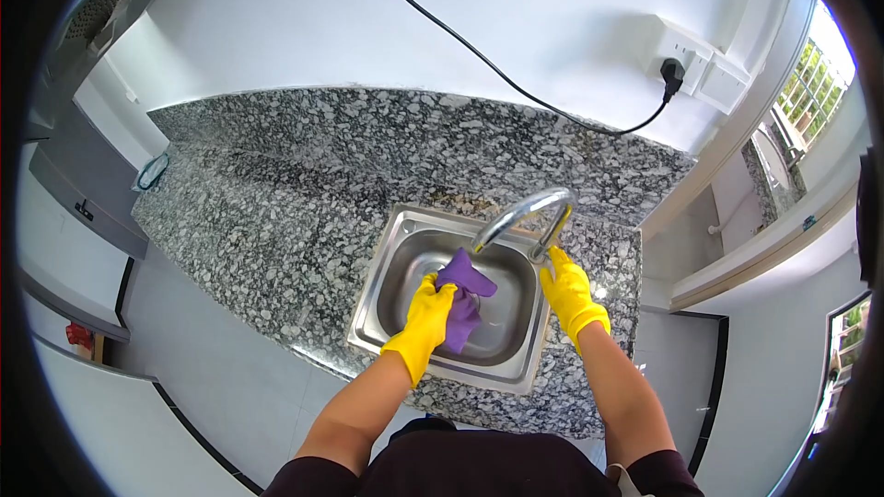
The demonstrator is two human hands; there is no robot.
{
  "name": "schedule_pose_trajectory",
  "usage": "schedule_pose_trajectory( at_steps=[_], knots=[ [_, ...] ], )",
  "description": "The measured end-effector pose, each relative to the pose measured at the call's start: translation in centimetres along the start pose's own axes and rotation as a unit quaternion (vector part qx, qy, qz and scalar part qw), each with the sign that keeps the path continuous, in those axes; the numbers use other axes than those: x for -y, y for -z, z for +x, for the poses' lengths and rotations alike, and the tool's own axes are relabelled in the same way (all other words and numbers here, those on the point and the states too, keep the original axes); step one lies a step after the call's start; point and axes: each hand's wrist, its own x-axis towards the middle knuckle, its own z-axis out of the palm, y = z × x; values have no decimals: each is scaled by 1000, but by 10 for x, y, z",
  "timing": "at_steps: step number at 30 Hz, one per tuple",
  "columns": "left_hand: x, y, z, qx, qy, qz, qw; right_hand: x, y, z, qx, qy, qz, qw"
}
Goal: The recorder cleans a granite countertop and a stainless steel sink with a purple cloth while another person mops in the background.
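Note:
My left hand (423, 317), in a yellow rubber glove, grips a purple cloth (464, 283) over the basin of a stainless steel sink (507, 331). The cloth hangs in loose folds and partly covers the drain. My right hand (572, 290), gloved the same way, is at the sink's back right corner, its fingertips by the base of a chrome gooseneck faucet (532, 203). Its thumb stands apart from the fingers, and nothing shows between them. Whether the fingertips touch the faucet's lever is hidden. The spout points down into the basin, close to the cloth's upper end.
The sink is set in a speckled granite countertop (262, 221) with a matching backsplash (345, 117). A black power cord (476, 52) runs along the wall to a plug in the wall socket (680, 55). A teal-rimmed item (152, 171) lies at the counter's far left end. A doorway opens at right.

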Motion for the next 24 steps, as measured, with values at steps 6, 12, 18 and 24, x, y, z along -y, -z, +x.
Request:
schedule_pose_trajectory(
  at_steps=[6,12,18,24],
  knots=[
    [2,-7,4,39,-76,275,958,11,-4,-25,-28,-2,-47,998],
    [-8,-7,-18,32,-36,295,954,64,-23,-60,-76,85,42,993],
    [16,8,8,51,-120,304,944,61,-126,-59,172,-121,297,931],
    [-25,5,2,152,-79,343,923,63,-139,-40,208,-215,460,836]
  ],
)
